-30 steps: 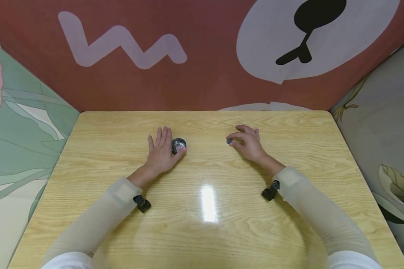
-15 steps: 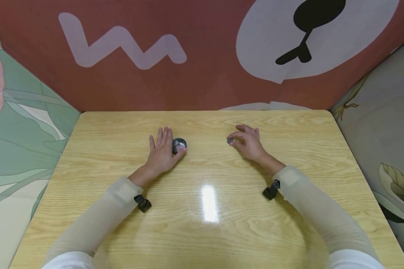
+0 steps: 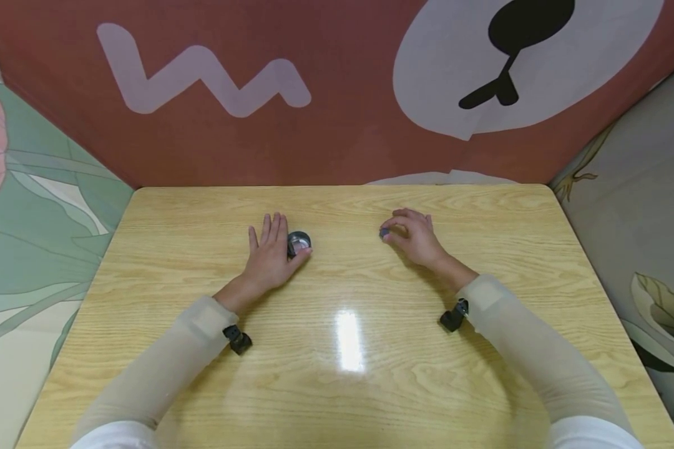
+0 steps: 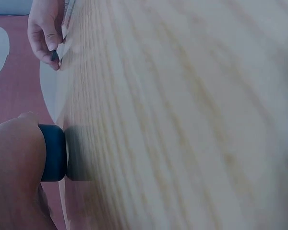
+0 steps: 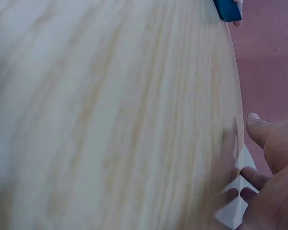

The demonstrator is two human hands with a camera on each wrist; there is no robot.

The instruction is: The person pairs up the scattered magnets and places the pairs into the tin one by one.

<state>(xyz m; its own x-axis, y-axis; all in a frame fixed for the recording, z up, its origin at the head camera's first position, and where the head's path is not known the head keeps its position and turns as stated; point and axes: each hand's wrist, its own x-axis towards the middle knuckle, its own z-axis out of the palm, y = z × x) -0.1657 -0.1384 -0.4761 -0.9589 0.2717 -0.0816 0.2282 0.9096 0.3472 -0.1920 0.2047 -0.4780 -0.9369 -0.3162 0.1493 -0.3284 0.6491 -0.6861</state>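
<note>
My left hand (image 3: 268,255) lies palm down on the table with its fingers straight. A round dark case (image 3: 299,243) with a shiny silvery top sits between its forefinger and thumb, touching them. The left wrist view shows the low dark-blue side of this case (image 4: 53,152) against the hand. To the right, my right hand (image 3: 418,238) pinches a small dark, bluish piece (image 3: 384,232) between thumb and forefinger, close to the tabletop. Its kind is too small to tell. In the left wrist view the same piece (image 4: 54,55) shows dark between the fingertips.
The light wooden table (image 3: 337,280) ends at a red printed wall (image 3: 348,143) behind the hands. Patterned walls stand at both sides. A bright light reflection (image 3: 349,340) lies on the near tabletop. Each wrist carries a small black camera (image 3: 238,340).
The right fingers have drawn in a little, and the small piece has shifted slightly away from the person and looks bluer. The left hand and the round case have stayed in place.
</note>
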